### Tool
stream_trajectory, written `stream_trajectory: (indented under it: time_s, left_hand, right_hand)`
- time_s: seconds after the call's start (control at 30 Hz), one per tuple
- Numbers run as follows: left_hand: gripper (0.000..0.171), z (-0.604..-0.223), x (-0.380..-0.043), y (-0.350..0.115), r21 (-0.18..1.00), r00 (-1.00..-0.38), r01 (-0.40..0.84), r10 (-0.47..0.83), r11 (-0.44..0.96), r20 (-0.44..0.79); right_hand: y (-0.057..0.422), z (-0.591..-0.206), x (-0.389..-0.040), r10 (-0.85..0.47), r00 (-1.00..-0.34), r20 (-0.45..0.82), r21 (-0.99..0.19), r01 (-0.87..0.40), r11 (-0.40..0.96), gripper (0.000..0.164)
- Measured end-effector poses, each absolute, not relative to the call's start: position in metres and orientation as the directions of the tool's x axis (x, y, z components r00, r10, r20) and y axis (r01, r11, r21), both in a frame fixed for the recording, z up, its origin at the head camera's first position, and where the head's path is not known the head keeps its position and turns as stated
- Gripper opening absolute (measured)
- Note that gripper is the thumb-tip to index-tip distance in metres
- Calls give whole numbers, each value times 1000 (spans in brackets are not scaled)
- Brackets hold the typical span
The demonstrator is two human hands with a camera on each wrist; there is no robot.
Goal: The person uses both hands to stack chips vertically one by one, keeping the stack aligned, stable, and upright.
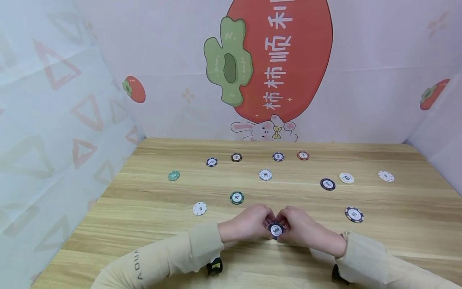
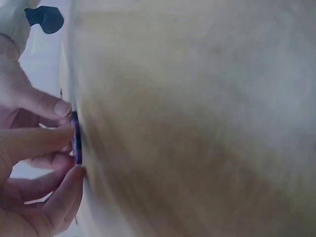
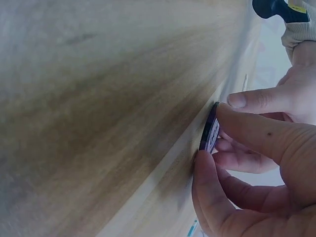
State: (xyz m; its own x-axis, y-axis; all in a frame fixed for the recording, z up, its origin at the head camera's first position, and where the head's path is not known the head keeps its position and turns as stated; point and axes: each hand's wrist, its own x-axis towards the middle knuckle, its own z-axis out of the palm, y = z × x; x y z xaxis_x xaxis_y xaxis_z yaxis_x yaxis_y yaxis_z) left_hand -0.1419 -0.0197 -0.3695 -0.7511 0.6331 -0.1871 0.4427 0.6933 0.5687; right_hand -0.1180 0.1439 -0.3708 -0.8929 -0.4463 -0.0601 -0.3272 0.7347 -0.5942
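A dark-rimmed poker chip (image 1: 276, 229) marked 500 lies low at the front middle of the wooden table (image 1: 173, 224). My left hand (image 1: 250, 222) grips its left side, and my right hand (image 1: 304, 228) pinches its right side. From the right wrist, the chip (image 3: 211, 131) shows nearly edge-on, with the right thumb and a finger at opposite ends of it. The left thumb reaches its edge from beyond. In the left wrist view only a thin dark edge of the chip (image 2: 76, 140) shows between both hands' fingertips.
Loose chips are spread over the table beyond the hands. Closest are a white 5 chip (image 1: 200, 208), a green-rimmed 20 chip (image 1: 236, 197) and a dark-rimmed 10 chip (image 1: 354, 214). A printed cloth (image 1: 173, 104) hangs along the table's back edge.
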Motion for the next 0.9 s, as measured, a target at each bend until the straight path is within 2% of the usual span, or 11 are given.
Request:
stream_trajectory:
  time_s: [0.1,0.3,0.43,0.67,0.9]
  left_hand:
    - [27,-367,-145,-22,487,-724,519,664,703,-187]
    - [25,-356,-151,-26,197,-620,747,772,635,-139]
    - [22,-351,-156,-30,72,-563,814,814,576,-144]
    - [19,-349,-173,-40,20,-546,834,831,551,-103]
    - [20,-352,-189,-56,69,-589,801,804,594,-85]
  right_hand:
    - [142,-371,-119,-430,-901,-60,-589,-316,744,32]
    - [142,-372,-118,-422,-904,-61,-588,-309,747,29]
    - [142,-372,-118,-428,-902,-51,-589,-319,743,28]
    - [142,-372,-118,-414,-908,-57,-593,-302,746,28]
    - [142,-372,-117,-408,-911,-63,-601,-292,744,28]
